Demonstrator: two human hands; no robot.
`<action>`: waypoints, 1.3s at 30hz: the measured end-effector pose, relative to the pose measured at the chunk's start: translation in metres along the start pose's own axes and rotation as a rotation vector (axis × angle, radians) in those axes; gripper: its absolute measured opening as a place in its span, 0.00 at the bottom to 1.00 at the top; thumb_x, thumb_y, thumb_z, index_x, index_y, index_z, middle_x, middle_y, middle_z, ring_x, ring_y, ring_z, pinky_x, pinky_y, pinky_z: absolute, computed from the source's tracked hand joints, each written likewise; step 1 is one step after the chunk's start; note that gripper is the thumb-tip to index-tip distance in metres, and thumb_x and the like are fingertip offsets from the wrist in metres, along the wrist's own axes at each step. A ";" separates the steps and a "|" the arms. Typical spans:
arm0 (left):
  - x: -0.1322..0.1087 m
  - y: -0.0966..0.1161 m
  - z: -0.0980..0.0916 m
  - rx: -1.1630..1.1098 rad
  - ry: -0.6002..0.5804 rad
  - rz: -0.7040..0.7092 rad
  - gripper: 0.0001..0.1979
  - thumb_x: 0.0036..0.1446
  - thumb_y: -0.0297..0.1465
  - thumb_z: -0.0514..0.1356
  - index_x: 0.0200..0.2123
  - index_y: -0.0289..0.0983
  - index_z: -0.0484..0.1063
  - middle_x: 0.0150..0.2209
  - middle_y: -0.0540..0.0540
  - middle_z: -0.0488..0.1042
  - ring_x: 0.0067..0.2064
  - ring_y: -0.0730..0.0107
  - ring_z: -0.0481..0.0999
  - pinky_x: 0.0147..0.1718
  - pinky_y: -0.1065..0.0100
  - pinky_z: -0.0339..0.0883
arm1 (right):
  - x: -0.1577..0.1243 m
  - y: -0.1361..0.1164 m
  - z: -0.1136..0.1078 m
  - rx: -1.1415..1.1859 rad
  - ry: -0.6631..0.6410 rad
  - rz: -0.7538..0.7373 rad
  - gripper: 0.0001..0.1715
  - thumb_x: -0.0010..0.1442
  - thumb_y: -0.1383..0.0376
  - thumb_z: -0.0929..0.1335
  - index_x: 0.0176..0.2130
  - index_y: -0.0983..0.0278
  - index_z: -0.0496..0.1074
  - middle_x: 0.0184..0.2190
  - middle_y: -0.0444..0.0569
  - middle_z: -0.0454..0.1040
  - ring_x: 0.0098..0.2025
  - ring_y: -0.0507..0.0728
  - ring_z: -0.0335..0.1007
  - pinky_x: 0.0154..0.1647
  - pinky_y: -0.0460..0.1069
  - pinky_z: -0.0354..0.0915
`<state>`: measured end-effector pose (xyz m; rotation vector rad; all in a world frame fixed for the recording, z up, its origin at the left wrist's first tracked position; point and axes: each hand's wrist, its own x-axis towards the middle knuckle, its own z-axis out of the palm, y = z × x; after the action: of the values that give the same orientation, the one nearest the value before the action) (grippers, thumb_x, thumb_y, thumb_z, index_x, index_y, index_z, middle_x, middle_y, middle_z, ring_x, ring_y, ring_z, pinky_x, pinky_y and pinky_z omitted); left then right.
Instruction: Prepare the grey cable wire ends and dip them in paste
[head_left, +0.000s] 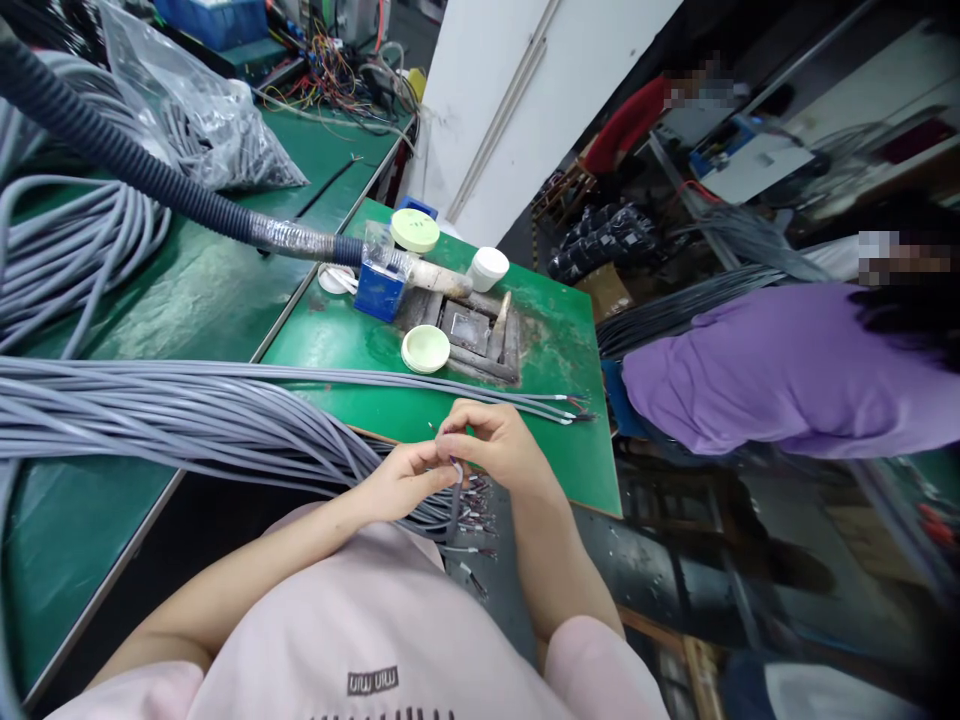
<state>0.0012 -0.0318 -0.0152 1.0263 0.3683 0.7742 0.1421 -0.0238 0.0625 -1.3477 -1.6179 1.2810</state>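
Both hands meet in front of my body, just over the near edge of the green table. My left hand is closed in a pinch at the stripped end of a grey cable. Fingers of my right hand pinch the thin wires at that same end; their tips partly hide the wires. Below the hands hang many grey cable ends with bare wires. A large bundle of grey cables runs in from the left, and a few cables lie across the table beyond my hands.
A solder pot is set on the table, with a ribbed extraction hose reaching over it. Around it are a pale green dish, a round yellow lid and a white jar. A person in purple sits at right.
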 end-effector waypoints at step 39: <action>-0.011 0.000 -0.018 -0.404 0.409 -0.157 0.13 0.38 0.35 0.72 0.26 0.33 0.78 0.25 0.47 0.78 0.29 0.73 0.74 0.33 0.71 0.66 | -0.011 0.040 0.018 -0.288 0.377 -0.477 0.11 0.56 0.68 0.68 0.39 0.56 0.77 0.30 0.47 0.77 0.34 0.56 0.71 0.37 0.55 0.68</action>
<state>-0.0173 -0.0289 -0.0245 0.4510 0.6063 0.8716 0.1411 -0.0400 0.0203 -1.1749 -1.7473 0.4950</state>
